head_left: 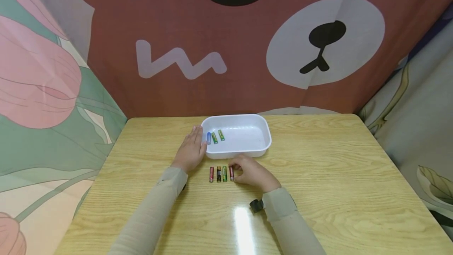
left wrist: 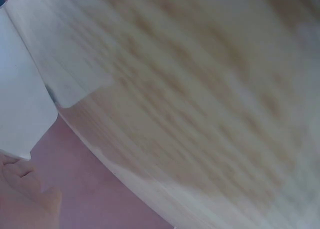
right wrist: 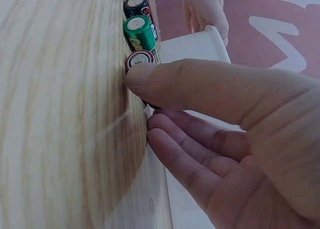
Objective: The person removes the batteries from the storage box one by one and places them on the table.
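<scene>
And here we are: three batteries sit inside the white tray point(head_left: 236, 154), a blue one point(head_left: 209, 138) and two green point(head_left: 214, 138), while four are lined up just in front of it. Right hand point(head_left: 253, 173) pinches the dark red battery point(head_left: 231, 173), the row's right end, between thumb and finger. Left hand point(head_left: 191, 150) is against the tray's left end, fingers straight, close together. Four outside, three inside: I'd call it roughly midway, though which way they're travelling I can't tell.
</scene>
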Tool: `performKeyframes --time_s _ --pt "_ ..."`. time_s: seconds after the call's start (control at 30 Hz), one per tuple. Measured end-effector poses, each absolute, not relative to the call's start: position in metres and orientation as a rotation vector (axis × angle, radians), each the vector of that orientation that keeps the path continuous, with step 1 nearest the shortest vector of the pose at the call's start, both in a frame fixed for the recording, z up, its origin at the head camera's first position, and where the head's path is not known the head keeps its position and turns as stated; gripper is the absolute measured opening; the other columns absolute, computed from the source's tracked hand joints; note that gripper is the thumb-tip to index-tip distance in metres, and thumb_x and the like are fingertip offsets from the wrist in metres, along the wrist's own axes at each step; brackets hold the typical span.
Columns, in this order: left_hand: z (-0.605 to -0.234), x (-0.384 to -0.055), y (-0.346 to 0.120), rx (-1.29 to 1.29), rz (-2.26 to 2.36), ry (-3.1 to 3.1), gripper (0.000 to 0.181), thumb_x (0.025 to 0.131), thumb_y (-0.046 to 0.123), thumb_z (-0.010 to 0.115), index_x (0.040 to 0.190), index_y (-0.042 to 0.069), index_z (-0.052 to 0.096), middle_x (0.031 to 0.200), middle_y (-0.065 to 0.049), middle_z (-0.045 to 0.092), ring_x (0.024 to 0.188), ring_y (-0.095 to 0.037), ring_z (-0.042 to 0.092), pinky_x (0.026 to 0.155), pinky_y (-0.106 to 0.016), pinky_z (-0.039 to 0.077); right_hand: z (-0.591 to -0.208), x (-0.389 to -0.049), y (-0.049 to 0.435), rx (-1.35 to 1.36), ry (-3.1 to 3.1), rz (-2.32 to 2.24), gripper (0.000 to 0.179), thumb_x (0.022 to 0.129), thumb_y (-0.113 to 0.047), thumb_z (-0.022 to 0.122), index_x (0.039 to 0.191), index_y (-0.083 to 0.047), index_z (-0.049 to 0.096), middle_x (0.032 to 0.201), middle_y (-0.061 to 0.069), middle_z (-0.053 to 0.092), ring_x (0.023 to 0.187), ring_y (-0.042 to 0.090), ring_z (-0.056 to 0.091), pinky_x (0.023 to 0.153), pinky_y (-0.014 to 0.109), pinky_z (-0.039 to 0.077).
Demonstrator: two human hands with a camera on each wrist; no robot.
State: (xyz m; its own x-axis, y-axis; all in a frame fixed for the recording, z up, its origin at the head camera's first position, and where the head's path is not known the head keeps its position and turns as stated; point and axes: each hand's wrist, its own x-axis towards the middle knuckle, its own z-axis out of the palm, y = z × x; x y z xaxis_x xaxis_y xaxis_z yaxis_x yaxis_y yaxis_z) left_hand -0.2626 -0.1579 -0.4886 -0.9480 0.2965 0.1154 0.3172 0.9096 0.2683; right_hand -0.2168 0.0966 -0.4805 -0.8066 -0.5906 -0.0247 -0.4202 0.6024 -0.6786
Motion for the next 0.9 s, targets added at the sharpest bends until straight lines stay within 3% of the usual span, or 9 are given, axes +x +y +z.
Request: performKeyframes --time_s 0.5,0.9 --pt "-0.486 -0.259 -0.158 -0.462 -0.461 -3.021 0.065 0.110 0.035 0.029 0.161 -0.002 0.011 0.168 -0.018 0.017 0.156 -0.030 0.008 0.126 -0.048 0.016 -0.467 -0.210 0.096 -0.815 2.574 -0.971 0.048 0.083 -0.003 0.080 0.129 -0.001 0.066 0.120 0.011 0.066 0.109 0.026 0.062 0.098 0.042 0.053" --pt "-0.489 -0.263 -0.158 -0.476 -0.456 -3.005 0.065 0.110 0.035 0.031 0.161 -0.002 0.012 0.168 -0.017 0.014 0.156 -0.030 0.009 0.126 -0.048 0.016 -0.456 -0.208 0.096 -0.888 2.626 -1.024 0.030 0.091 -0.007 0.068 0.120 -0.001 0.070 0.114 0.010 0.071 0.103 0.024 0.065 0.093 0.040 0.056"
